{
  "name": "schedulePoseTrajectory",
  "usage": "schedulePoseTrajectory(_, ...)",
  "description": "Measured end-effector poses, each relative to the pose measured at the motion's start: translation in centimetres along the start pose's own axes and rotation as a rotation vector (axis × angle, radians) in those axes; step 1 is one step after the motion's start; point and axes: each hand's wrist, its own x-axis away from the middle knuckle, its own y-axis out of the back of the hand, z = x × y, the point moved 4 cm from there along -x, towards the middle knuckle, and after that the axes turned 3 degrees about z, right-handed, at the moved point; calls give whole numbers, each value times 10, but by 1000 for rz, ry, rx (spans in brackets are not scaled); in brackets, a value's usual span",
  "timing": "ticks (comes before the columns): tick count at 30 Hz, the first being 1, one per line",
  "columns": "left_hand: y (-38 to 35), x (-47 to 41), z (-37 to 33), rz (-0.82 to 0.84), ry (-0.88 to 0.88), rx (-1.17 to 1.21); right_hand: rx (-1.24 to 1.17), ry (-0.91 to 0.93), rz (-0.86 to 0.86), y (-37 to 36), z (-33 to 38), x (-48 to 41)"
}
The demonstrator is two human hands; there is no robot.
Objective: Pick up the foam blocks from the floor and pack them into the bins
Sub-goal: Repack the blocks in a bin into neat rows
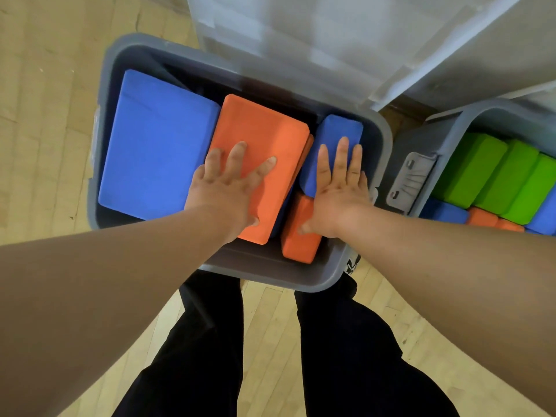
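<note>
Head view, looking straight down: a grey plastic bin (pixel 387 139) stands on a pale wooden floor (pixel 45 85), its clear hinged lid (pixel 285 40) raised at the far edge; dark trousers (pixel 210 341) show below the near rim.

Along the bin's left wall lies a broad blue foam block (pixel 156 145), flat side up; beside it, in the middle, a long orange foam block (pixel 261 127) rests tilted, and it seems to ride higher than its neighbours; its long axis runs from the far edge toward the near edge.

The left hand (pixel 228 188) lies flat on this orange block's near half, palm down, fingers (pixel 240 152) spread apart and pointing to the far edge; the block is directly beneath the palm.

Against the right wall a narrower blue foam block (pixel 337 127) runs the same way; the right hand (pixel 337 191) presses flat on it, fingers (pixel 343 155) straight and close together, while the thumb reaches a smaller orange foam block (pixel 298 245) in the near right corner.

Both hands are equally near their blocks, each already in contact; the likely move is a push straight down, to seat the blocks level.

To the right stands a second grey bin (pixel 451 121), holding green foam blocks (pixel 487 173) over blue and orange ones; no loose blocks show on the floor.
</note>
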Motion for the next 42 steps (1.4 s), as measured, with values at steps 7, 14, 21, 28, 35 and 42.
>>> schedulePoseTrajectory(7,-6,-6,3,-21,-18,23,46,-80,34,-11,-1,-32)
schedulePoseTrajectory(14,-14,-9,6,-39,-38,23,26,-84,54,-24,1,-49)
schedulePoseTrajectory(21,3,3,21,-123,-63,72,-131,30,-334,-3,1,-15)
schedulePoseTrajectory(28,-16,25,67,-56,194,190,-1178,179,-181,-25,55,1)
schedulePoseTrajectory(35,-12,27,67,22,161,351,-1285,138,-302,-16,74,16)
schedulePoseTrajectory(42,36,74,58,-83,-15,591,-1217,110,-519,30,52,90)
